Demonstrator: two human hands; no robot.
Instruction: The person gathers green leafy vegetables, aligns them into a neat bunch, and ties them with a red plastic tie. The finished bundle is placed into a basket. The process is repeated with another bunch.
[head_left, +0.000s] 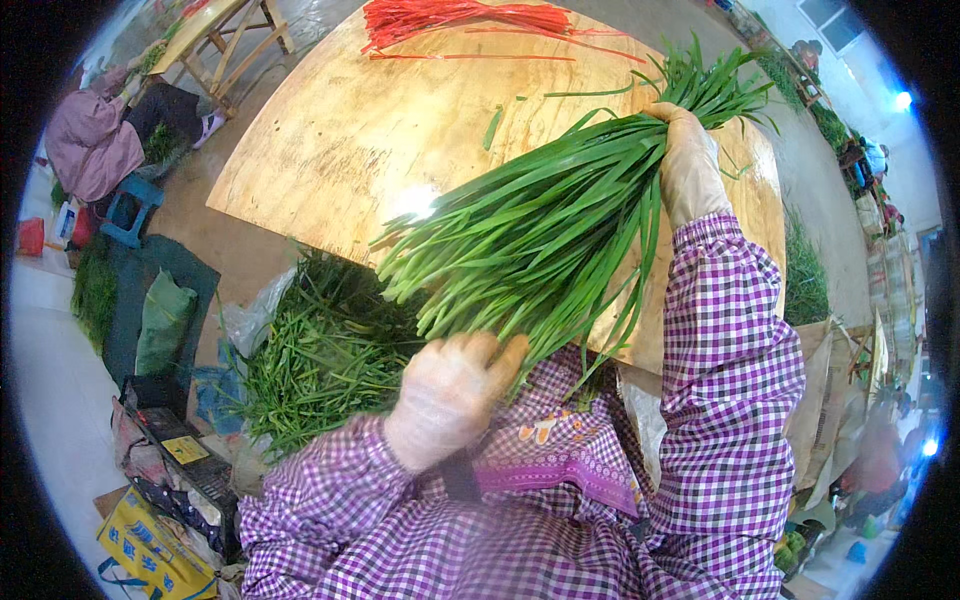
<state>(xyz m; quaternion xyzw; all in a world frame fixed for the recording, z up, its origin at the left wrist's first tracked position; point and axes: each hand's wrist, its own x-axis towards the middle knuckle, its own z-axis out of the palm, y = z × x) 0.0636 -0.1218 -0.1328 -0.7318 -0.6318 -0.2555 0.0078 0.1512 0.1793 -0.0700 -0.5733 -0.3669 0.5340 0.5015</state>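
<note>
My right hand (686, 161), in a pale glove, grips a thick bunch of Chinese chives (540, 225) near its leafy tips. The bunch slants down to the left over the plywood tabletop (322, 150), its pale stem ends reaching past the near edge. My left hand (450, 394), also gloved and slightly blurred, is curled at the lower side of those stem ends. Its fingertips are partly hidden, so whether it pinches any stems is unclear. A few loose leaves hang below the bunch, and a cut leaf piece (493, 127) lies on the wood.
Red ties (465, 21) lie in a bundle at the tabletop's far edge. A heap of loose chives (330, 360) sits below left, beside a black crate (180, 450) and a yellow bag (154, 544). Another person (97, 142) sits at far left near a blue stool (133, 208).
</note>
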